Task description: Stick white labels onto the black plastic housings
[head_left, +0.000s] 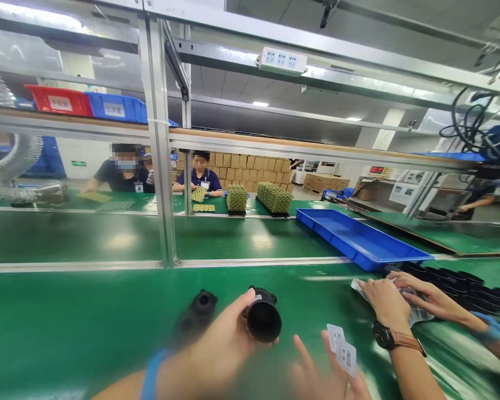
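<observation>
My left hand (229, 339), with a blue band at the wrist, is closed around a black cylindrical plastic housing (264, 319). Its round open end faces me, and a small pale label shows on its upper side. To the right, my right hand (325, 372) is partly blurred and carries two white printed labels (345, 356) at its fingertips; one finger stands apart from them. Left of my left hand, another black plastic part (203, 305) stands on the green tabletop (87, 322), its lower portion blurred.
At the right, a co-worker's hands (385, 303) rest on a clear plastic sheet (420, 311), near several black round parts (462, 286). Beyond lies a blue tray (358, 239). A metal post (160, 166) rises ahead; people sit across the bench near yellow-green stacks (274, 197).
</observation>
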A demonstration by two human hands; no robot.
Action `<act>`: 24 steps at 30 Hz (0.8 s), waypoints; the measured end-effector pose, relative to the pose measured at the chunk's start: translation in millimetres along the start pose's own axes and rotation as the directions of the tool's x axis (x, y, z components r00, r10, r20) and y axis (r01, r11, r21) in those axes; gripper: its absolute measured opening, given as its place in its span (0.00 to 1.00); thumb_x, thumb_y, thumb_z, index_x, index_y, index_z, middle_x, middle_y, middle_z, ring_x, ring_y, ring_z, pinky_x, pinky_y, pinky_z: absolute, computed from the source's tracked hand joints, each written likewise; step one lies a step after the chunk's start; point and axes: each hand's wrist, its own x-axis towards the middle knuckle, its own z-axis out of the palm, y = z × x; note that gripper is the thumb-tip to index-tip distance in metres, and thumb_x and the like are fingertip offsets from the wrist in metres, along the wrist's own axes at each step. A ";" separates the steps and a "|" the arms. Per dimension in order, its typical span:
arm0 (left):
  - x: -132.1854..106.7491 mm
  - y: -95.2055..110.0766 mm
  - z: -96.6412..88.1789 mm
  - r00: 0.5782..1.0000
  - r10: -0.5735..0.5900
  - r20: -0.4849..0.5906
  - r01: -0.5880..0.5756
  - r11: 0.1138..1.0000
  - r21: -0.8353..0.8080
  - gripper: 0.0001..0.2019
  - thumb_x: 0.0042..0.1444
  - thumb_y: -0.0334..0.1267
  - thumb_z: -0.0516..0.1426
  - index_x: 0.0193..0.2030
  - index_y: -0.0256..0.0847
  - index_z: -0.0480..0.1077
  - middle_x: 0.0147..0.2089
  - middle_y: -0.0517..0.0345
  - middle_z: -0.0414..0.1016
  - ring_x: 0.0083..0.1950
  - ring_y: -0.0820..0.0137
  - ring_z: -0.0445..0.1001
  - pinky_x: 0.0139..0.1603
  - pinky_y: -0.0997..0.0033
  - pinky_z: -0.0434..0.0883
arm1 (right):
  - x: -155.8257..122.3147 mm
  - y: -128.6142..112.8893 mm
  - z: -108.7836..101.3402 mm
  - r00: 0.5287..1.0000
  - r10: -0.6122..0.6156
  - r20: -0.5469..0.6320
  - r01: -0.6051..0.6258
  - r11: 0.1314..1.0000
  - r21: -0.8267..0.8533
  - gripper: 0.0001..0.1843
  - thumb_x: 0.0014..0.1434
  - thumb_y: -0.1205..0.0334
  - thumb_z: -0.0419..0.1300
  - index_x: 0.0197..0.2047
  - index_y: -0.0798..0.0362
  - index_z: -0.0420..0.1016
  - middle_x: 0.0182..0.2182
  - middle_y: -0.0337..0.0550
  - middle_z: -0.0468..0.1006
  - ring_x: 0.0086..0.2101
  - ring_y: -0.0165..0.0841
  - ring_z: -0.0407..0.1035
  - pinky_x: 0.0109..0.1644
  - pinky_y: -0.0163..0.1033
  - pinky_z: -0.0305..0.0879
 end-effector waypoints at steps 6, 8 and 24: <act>4.2 -7.5 -8.3 1.000 0.013 -0.006 -0.013 0.999 0.041 0.18 0.58 0.50 0.60 0.47 0.39 0.69 0.41 0.54 0.74 0.37 0.72 0.73 0.37 0.74 0.73 | 158.4 10.2 -43.7 0.995 0.097 -0.026 -0.092 0.980 0.175 0.17 0.58 0.49 0.55 0.46 0.49 0.71 0.53 0.47 0.72 0.61 0.57 0.60 0.53 0.76 0.67; 3.4 -8.8 -8.8 0.997 0.082 -0.008 -0.081 0.992 0.092 0.19 0.58 0.51 0.60 0.52 0.44 0.68 0.43 0.57 0.73 0.38 0.73 0.73 0.38 0.74 0.73 | 193.1 20.5 -58.2 0.988 0.150 -0.035 -0.135 0.955 0.265 0.15 0.55 0.50 0.54 0.41 0.49 0.71 0.48 0.45 0.75 0.59 0.61 0.61 0.49 0.84 0.64; 3.8 -11.7 -17.7 0.993 0.064 0.101 -0.085 0.972 0.221 0.23 0.62 0.39 0.55 0.64 0.51 0.61 0.51 0.54 0.73 0.44 0.72 0.73 0.43 0.73 0.71 | 230.8 77.9 -107.3 0.960 0.261 -0.099 -0.215 0.919 0.331 0.16 0.48 0.48 0.55 0.37 0.48 0.65 0.43 0.39 0.77 0.54 0.56 0.66 0.40 0.84 0.68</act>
